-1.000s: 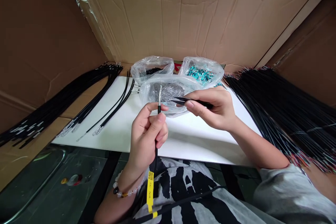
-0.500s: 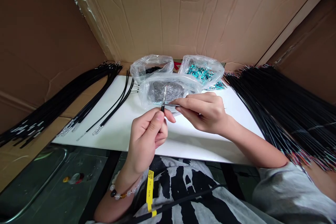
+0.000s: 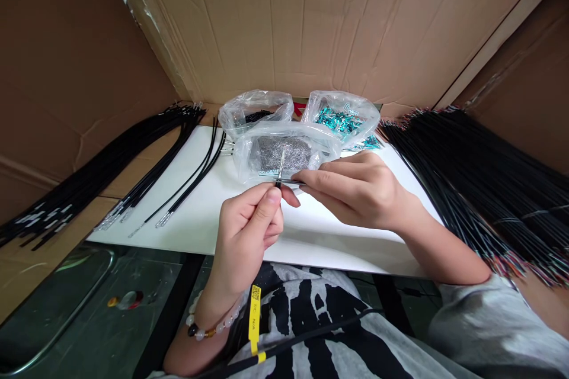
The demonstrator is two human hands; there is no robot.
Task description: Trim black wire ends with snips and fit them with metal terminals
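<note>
Between the thumb and fingers of my left hand [image 3: 249,219] a black cable [image 3: 278,184] is pinched, its end upright. A pale, silvery bare end section [image 3: 282,164] sticks up above the black jacket. My right hand [image 3: 360,189] is closed on thin metal tweezers [image 3: 291,182], whose tips meet the cable where the jacket ends. Whether the tips grip it I cannot tell. Just behind the cable end lies a clear plastic bag [image 3: 244,160] with a mass of fine silvery pieces [image 3: 291,153].
Farther back stand a bag with black parts [image 3: 258,116] and a bag with teal shiny pieces [image 3: 340,122]. Black cables [image 3: 191,180] lie on the white board [image 3: 338,246]. Cable bundles flank it left [image 3: 102,172] and right [image 3: 489,177]. Cardboard walls [image 3: 284,23] enclose the table.
My right hand has shifted slightly right and nearer to me, with the tweezers lying flatter across the cable. The cable end has moved a little right. My left hand stays nearly still.
</note>
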